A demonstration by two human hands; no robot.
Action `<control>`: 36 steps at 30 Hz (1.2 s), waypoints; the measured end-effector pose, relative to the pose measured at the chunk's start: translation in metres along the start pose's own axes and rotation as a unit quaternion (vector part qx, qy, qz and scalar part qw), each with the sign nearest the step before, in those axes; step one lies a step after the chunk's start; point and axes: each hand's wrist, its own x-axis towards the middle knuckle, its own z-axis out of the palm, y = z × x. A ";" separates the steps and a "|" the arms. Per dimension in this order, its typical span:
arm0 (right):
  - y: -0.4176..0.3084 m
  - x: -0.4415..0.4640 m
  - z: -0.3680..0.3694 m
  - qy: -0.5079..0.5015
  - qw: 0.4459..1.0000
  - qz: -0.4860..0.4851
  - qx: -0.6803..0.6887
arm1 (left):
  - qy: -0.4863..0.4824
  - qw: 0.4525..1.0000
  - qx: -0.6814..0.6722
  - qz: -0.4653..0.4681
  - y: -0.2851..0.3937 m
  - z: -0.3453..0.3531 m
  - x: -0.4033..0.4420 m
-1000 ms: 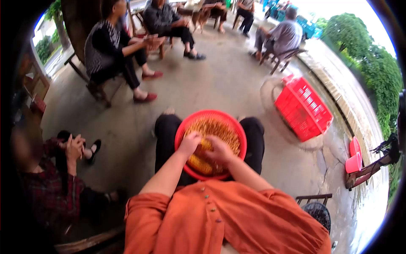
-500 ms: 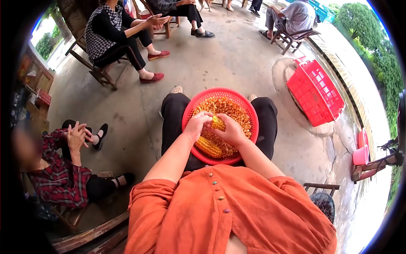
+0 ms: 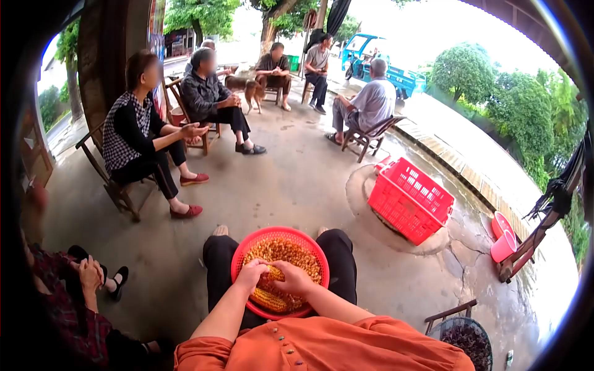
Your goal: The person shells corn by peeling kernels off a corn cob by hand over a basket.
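Across my lap rests a round red plastic basket full of loose corn kernels. Above the kernels my left hand and my right hand are both closed around one yellow corn cob, one at each end. Part of that cob is covered by my fingers. Under my hands, at the basket's near left side, more corn cobs lie on the kernels.
A red plastic crate stands on the concrete floor ahead right. Beyond it are a pink bucket and a wooden post. Several people sit on chairs ahead and at left; a dog stands among them. A mesh container is at lower right.
My view has tilted up and turned right, so the basket appears lower and the seated people, dog and blue vehicle come into sight. Both hands still hold the cob over the basket.
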 end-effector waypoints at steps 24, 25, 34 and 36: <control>-0.016 -0.001 -0.008 -0.012 0.999 0.040 0.009 | -0.014 0.999 0.040 0.000 0.006 0.005 -0.004; -0.015 -0.001 -0.008 -0.016 0.999 0.039 0.010 | -0.011 0.999 0.038 -0.001 0.006 0.005 -0.005; -0.012 0.000 -0.006 -0.027 0.999 0.023 0.011 | -0.004 1.000 0.020 -0.008 -0.004 -0.003 0.004; -0.013 0.000 -0.007 -0.025 0.999 0.026 0.004 | -0.006 1.000 0.018 -0.013 -0.004 -0.003 0.004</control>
